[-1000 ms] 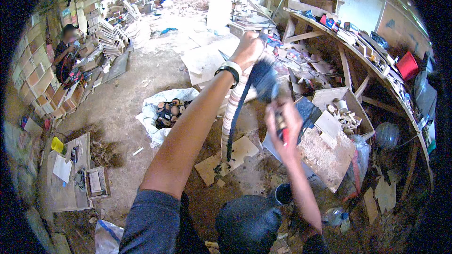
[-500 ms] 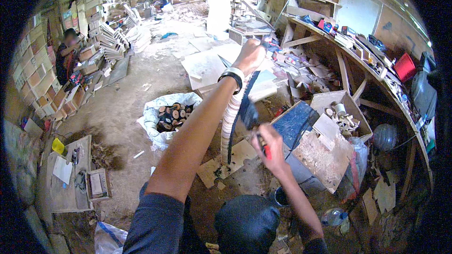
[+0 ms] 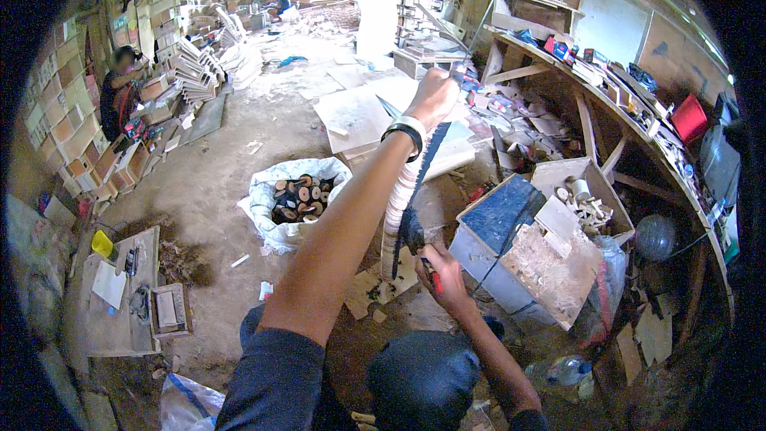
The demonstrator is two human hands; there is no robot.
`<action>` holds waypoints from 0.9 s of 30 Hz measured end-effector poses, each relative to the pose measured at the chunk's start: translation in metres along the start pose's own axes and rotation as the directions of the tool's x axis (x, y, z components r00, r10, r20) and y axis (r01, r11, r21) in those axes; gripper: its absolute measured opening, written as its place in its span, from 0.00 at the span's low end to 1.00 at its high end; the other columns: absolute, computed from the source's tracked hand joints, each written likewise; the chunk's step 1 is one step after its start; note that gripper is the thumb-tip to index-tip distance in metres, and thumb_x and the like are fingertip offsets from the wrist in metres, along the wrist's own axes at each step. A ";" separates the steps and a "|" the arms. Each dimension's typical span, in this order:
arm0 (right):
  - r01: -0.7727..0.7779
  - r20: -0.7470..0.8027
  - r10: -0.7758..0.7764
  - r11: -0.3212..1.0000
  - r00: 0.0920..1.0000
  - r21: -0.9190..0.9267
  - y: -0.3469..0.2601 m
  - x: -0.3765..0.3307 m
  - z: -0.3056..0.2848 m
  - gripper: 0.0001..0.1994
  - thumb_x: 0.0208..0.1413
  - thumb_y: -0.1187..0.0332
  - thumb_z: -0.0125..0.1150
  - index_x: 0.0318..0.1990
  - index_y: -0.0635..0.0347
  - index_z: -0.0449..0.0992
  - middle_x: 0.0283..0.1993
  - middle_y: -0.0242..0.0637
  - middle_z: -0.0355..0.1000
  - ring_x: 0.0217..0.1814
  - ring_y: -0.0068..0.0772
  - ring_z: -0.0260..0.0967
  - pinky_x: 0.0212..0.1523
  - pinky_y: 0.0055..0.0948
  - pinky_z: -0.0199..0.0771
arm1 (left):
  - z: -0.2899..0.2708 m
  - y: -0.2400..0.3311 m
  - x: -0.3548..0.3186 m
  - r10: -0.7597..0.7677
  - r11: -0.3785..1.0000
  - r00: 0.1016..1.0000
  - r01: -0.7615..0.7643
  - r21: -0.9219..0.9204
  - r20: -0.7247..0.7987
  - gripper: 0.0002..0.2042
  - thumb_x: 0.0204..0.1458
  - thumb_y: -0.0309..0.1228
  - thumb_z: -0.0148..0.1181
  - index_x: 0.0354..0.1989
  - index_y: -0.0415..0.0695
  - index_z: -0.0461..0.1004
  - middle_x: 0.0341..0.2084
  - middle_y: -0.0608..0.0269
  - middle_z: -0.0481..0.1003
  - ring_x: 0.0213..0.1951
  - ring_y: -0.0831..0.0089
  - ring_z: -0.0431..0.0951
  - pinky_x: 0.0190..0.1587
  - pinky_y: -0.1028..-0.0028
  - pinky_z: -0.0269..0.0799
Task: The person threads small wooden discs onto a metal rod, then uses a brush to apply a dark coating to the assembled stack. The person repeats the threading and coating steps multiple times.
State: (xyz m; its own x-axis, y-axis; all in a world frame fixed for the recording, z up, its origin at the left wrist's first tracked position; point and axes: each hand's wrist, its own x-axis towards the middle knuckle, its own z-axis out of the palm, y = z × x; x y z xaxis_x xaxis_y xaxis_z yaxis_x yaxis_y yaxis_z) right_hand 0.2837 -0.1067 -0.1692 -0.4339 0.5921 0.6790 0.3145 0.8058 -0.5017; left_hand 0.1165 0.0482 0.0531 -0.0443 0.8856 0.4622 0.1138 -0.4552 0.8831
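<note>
My left hand [image 3: 435,100] is closed around the upper end of a long, slightly curved stack of pale round discs [image 3: 393,223]. The stack is held upright, its lower end near a board on the floor. Black colour runs down its right side. In my right hand [image 3: 449,278] is a paintbrush [image 3: 410,227] with dark bristles; a bit of red shows at its handle. The bristles meet the lower right side of the stack. My left fingers partly hide the top end. Left of my left forearm, a white sack [image 3: 261,201] holds several black-edged discs [image 3: 303,196].
A blue-topped box [image 3: 499,211] and a wooden crate [image 3: 586,172] of offcuts stand at the right, below a long workbench [image 3: 594,76]. Boards [image 3: 359,116] lie ahead. A plastic bottle [image 3: 558,369] lies at lower right. Two people sit farther back, left and centre.
The brush has moved down and left along the stack with my right hand and now sits lower. My left hand still grips the top; the whole view has shifted slightly.
</note>
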 end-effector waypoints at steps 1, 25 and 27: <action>0.080 -0.060 -0.080 0.997 0.995 -0.003 0.001 0.003 -0.002 0.06 0.53 0.78 0.61 0.36 0.64 0.71 0.32 0.46 0.66 0.35 0.46 0.70 0.38 0.39 0.70 | 0.001 0.001 0.000 0.059 0.992 0.998 -0.057 0.116 -0.015 0.15 0.56 0.31 0.50 0.23 0.33 0.76 0.19 0.47 0.77 0.23 0.59 0.78 0.28 0.60 0.71; -0.397 0.175 0.359 0.859 0.917 0.322 0.048 -0.044 0.054 0.08 0.63 0.65 0.57 0.38 0.60 0.74 0.32 0.38 0.68 0.32 0.38 0.70 0.35 0.34 0.70 | -0.018 -0.036 0.040 0.073 0.997 0.987 -0.068 0.038 -0.142 0.09 0.57 0.27 0.49 0.25 0.43 0.71 0.15 0.72 0.64 0.15 0.81 0.62 0.17 0.77 0.55; -0.005 0.020 0.004 1.000 1.000 0.026 0.038 0.011 0.026 0.06 0.54 0.82 0.62 0.37 0.65 0.72 0.34 0.47 0.68 0.36 0.48 0.70 0.37 0.36 0.70 | -0.021 -0.039 0.043 0.047 0.999 0.994 -0.049 -0.020 -0.099 0.09 0.58 0.28 0.49 0.25 0.44 0.71 0.15 0.73 0.64 0.15 0.82 0.62 0.17 0.77 0.54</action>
State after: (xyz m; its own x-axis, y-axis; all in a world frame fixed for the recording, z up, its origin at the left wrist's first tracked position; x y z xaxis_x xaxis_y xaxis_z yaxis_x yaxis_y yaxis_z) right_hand 0.2690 -0.0698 -0.1940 -0.4496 0.5955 0.6657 0.2943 0.8025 -0.5191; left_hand 0.0890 0.1020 0.0401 -0.1366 0.8500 0.5088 0.0962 -0.4998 0.8608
